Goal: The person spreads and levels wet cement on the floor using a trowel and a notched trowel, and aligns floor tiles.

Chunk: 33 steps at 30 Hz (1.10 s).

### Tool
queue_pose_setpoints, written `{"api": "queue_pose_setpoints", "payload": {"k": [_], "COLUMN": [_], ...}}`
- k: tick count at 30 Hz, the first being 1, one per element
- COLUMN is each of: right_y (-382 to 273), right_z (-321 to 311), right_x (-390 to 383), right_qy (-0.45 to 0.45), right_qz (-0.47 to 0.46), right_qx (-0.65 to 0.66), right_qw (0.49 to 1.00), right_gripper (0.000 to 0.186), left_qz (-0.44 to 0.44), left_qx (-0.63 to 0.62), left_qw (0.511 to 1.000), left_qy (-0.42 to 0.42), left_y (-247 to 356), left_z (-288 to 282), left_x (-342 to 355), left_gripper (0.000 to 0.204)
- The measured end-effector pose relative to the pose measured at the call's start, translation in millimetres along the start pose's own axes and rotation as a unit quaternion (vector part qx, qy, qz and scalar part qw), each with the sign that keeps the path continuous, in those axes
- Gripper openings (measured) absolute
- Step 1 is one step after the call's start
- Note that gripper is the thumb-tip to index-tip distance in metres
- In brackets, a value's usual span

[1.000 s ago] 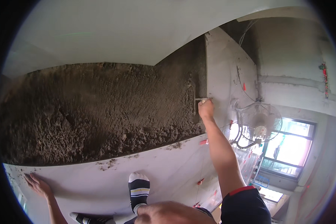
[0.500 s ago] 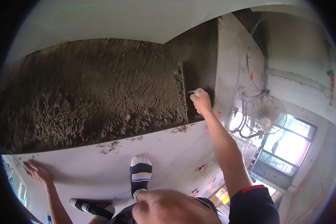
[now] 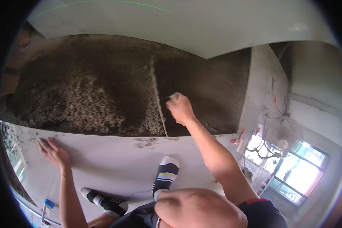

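The scraper point(image 3: 156, 93), a long thin bar, lies across the dark mortar point(image 3: 212, 87) beyond the far edge of the white tile point(image 3: 114, 152), its near end just at that edge. The right hand point(image 3: 181, 109) is out past the tile too, over the mortar, its fingers curled round a handle point(image 3: 174, 97) whose pale end pokes from the fist (the join between handle and bar is too dark to make out).

The bar looks stiff and probably light enough for one hand, though the mortar would add drag. The handle, roughly midway along, seems the best hold; gripping either end would likely let the other swing. The mortar looks soft and crumbly, heavy in bulk, and a coarse heap point(image 3: 89, 102) of it sits beyond the tile's left part.

The left hand point(image 3: 55, 152) rests on the tile's left end, near the far edge, fingers fairly straight and slightly apart, with nothing visible in them. The tile looks hard and smooth; grit point(image 3: 144, 142) along its edge could make a palm slide.
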State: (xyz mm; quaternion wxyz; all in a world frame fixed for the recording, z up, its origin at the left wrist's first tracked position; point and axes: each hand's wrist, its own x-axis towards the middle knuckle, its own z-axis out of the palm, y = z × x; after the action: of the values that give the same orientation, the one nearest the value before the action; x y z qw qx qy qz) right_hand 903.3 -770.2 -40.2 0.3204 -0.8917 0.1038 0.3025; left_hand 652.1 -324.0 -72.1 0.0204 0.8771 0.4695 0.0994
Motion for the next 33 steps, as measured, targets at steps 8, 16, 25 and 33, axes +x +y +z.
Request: {"api": "queue_pose_setpoints", "payload": {"k": [8, 16, 25, 33], "right_y": [-88.1, -174.0, -269.3, -224.7], "right_z": [71.7, 144.0, 119.0, 59.4], "right_x": [30.4, 49.3, 23.5, 85.0], "right_qy": [-0.103, -0.200, -0.120, -0.044], "right_qz": [-0.052, -0.148, -0.243, -0.212], "right_qx": [-0.031, -0.016, -0.161, -0.222], "right_qw": [0.993, 0.968, 0.949, 0.951], "right_gripper": [0.030, 0.021, 0.035, 0.030], "left_qz": [-0.027, -0.019, -0.044, -0.051], "left_qx": [-0.008, 0.014, -0.008, -0.016], "left_qw": [1.000, 0.999, 0.997, 0.994], "left_qy": [-0.003, -0.027, -0.058, -0.094], "left_y": [26.1, 35.9, 21.0, 39.6], "left_z": [-7.4, -27.2, -27.4, -35.7], "left_x": [-12.2, -5.3, -3.1, 0.3], "left_gripper": [0.065, 0.064, 0.063, 0.078]}}
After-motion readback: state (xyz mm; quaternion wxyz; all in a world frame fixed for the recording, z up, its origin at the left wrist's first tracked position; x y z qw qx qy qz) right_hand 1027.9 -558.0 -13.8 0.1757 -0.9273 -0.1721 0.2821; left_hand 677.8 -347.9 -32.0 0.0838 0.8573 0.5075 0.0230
